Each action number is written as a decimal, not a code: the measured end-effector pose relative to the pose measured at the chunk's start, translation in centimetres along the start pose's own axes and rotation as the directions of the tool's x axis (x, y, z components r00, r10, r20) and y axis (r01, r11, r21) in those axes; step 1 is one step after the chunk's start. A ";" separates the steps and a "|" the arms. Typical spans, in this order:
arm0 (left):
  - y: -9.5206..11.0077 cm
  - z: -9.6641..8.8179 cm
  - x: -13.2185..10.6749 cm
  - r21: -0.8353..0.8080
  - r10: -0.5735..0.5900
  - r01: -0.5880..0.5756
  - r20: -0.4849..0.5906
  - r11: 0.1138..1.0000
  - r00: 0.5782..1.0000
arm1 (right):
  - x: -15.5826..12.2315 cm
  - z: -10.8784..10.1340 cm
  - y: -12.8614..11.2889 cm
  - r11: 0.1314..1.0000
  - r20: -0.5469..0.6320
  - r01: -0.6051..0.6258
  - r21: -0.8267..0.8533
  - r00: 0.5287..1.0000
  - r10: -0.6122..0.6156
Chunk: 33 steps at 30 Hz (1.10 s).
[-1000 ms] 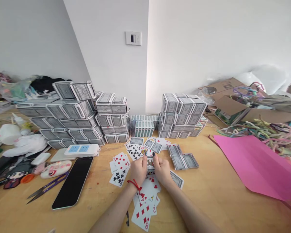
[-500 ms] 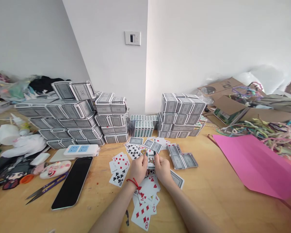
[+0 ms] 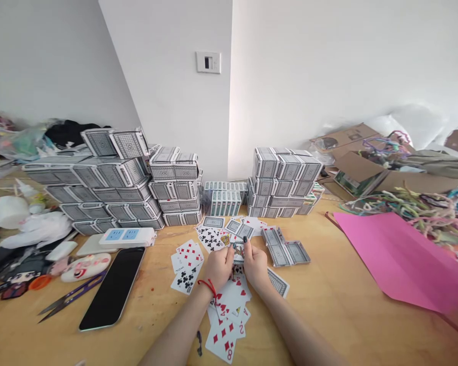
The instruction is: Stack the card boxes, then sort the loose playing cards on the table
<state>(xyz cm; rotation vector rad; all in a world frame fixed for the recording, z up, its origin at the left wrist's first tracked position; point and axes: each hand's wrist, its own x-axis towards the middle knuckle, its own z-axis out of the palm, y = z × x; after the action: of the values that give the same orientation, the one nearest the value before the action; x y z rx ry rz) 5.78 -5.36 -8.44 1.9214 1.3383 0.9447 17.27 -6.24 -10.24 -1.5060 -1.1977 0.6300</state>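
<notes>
My left hand (image 3: 219,265), with a red string bracelet at the wrist, and my right hand (image 3: 256,265) are closed on the two sides of a small playing card (image 3: 238,251) with a patterned face. Both thumbs lie along its upper part; the fingers beneath are hidden, and I cannot tell whether more than one card is held. Beneath my wrists lie loose face-up cards, among them an eight of diamonds (image 3: 223,339). To the left is a seven of diamonds (image 3: 191,255). A face-down card (image 3: 278,282) is partly under my right wrist.
Beyond my right hand rests a structure of joined cards (image 3: 284,249). Tall stacks of card-built blocks stand at the back left (image 3: 114,175) and back right (image 3: 286,175). A phone (image 3: 112,290), scissors (image 3: 72,296) and power strip (image 3: 127,237) lie left; pink paper (image 3: 400,259) lies right.
My left thumb has shifted slightly right, closer to the right thumb, over the card. Both hands keep their hold, and the cards on the table look unchanged.
</notes>
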 end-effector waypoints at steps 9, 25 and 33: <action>0.2 0.1 -0.2 0.057 0.022 -0.019 -0.053 0.998 0.998 | 0.1 0.0 0.0 1.000 0.016 -0.018 0.017 1.000 0.018; -0.5 0.2 0.1 0.102 -0.030 0.051 -0.198 0.993 0.980 | -0.7 0.1 -0.5 0.989 0.132 0.116 -0.091 0.986 -0.103; -0.6 0.1 0.2 0.149 0.016 0.016 -0.208 0.989 0.978 | -0.9 0.2 -0.6 0.991 0.131 0.118 -0.071 0.986 -0.108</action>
<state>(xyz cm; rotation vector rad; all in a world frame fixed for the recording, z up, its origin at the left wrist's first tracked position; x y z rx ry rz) 5.63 -4.98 -8.89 1.9763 1.5695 1.0977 16.53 -7.03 -9.91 -1.4692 -1.4093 0.6159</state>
